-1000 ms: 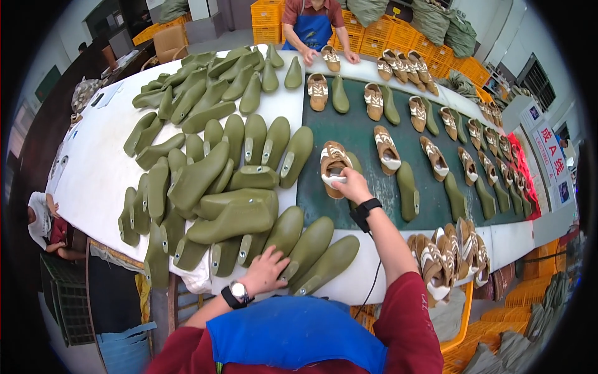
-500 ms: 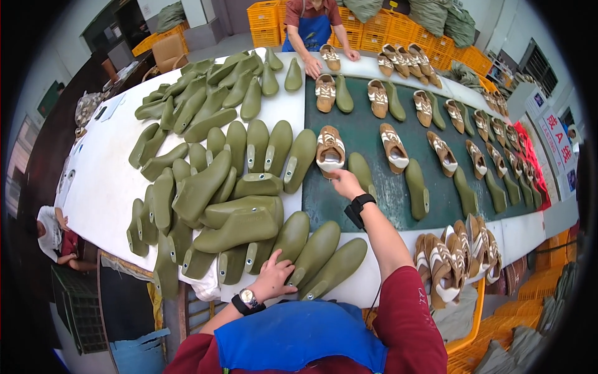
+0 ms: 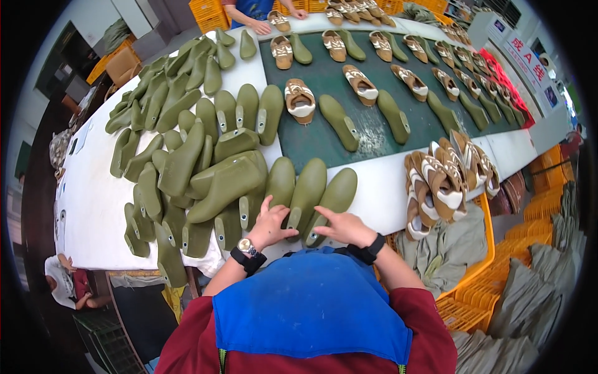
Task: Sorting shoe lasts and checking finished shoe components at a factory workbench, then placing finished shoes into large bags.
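Observation:
Three olive-green shoe lasts lie side by side at the table's near edge: a left one (image 3: 281, 181), a middle one (image 3: 308, 190) and a right one (image 3: 337, 192). My left hand (image 3: 270, 225) rests against the heel ends of the left and middle lasts, its fingers spread. My right hand (image 3: 344, 229) is at the heel end of the right last, with the forefinger stretched out and the other fingers partly hidden. Neither hand grips a last. Beyond them, a brown-and-white sneaker (image 3: 300, 101) sits on the green belt (image 3: 305, 140) beside another last (image 3: 339, 122).
A large heap of lasts (image 3: 227, 187) covers the white table (image 3: 93, 187) on my left. Sneakers and lasts alternate in rows along the belt. More sneakers (image 3: 443, 181) stand at the right edge, above an orange crate (image 3: 489, 246). A co-worker's hand (image 3: 260, 27) rests at the far side.
My right hand has come back from the sneaker on the belt to the near lasts. My left hand stays by them. The head view has shifted, so the belt appears higher.

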Motion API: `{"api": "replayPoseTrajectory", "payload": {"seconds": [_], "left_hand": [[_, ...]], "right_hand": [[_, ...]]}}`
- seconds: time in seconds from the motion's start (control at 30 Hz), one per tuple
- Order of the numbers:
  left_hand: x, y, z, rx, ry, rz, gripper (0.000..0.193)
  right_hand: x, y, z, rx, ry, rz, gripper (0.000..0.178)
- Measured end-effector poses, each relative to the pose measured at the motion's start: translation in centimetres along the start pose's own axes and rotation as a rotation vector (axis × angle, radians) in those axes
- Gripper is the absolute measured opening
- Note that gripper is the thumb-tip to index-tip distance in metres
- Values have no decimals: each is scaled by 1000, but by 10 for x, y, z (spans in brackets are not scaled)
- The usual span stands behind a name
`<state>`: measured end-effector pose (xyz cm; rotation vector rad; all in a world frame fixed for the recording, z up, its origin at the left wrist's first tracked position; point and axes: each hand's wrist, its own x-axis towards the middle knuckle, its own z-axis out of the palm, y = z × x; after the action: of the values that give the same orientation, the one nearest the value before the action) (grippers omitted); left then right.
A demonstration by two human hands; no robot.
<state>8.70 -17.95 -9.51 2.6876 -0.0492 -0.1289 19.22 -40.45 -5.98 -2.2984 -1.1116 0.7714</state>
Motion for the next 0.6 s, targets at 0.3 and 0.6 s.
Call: {"api": "replayPoseTrajectory", "payload": {"seconds": [0.3,0.6], "left_hand": [[1,13,4,-33,29,-50,55],[-8,18,8,54,82,95,54]], "right_hand": [[7,-15,43,-83,307,87,34],[-22,-34,-9,-73,149,114,46]]}}
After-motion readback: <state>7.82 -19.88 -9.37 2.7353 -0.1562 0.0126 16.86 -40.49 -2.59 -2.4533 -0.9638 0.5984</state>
